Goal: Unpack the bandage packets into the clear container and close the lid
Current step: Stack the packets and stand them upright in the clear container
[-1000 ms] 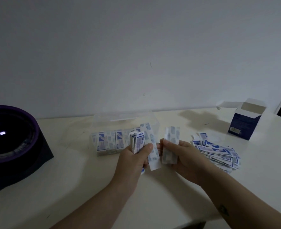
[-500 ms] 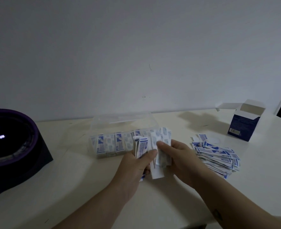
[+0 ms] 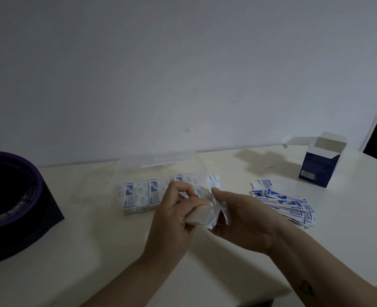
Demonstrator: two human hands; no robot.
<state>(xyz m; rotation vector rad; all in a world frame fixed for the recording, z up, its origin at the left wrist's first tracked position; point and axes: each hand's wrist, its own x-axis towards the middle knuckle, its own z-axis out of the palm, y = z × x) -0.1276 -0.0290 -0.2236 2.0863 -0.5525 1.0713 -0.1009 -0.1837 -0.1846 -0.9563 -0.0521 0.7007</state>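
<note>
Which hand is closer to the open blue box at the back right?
Right. The right hand is at mid-table holding bandage packets, with the loose pile between it and the blue box. The left hand grips the same bundle, farther left.

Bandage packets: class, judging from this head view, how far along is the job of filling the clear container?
Done: a row of packets stands in the clear container, and the blue box sits opened.
In hand: the left hand and right hand hold a bunch of bandage packets together just before the container.
Left: the loose pile on the table remains, and the lid is not yet closed.
</note>
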